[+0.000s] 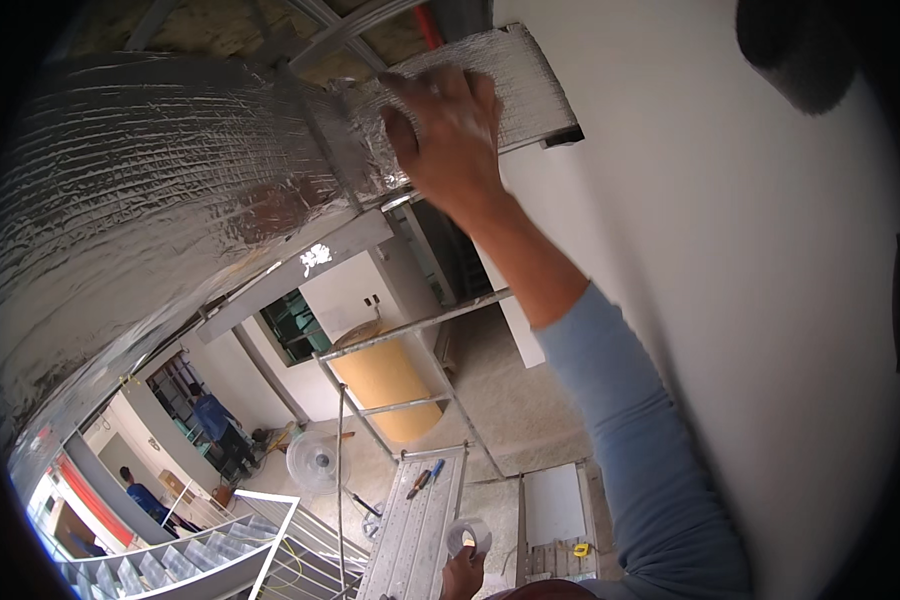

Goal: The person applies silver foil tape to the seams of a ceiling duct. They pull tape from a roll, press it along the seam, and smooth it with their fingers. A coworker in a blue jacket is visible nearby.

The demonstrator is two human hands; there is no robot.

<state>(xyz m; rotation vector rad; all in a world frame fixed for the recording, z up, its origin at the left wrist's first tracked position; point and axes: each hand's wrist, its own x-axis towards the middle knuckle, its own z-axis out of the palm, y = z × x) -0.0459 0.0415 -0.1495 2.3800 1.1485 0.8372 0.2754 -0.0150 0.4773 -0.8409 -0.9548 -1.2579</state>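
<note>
My right hand [446,135], in a blue-grey sleeve, is raised to silver foil-faced insulation on an overhead duct [172,142]. Its fingers are bent and the thumb stands apart, with nothing visible in them. The fingertips lie over a crumpled joint in the foil; whether they press on it I cannot tell. To the right of the joint, a shorter foil-covered section [529,86] ends near the wall. Low in the view, my left hand [463,576] grips a roll of silver tape [471,535] above the scaffold plank.
Below runs a perforated metal scaffold plank [412,517] carrying a blue-handled tool [436,470]. Scaffold rails [420,324] cross ahead. A large yellowish roll [390,386], a fan [321,461] and a staircase [172,562] stand beyond. Two people [214,416] are in the background. A white wall [757,300] rises at right.
</note>
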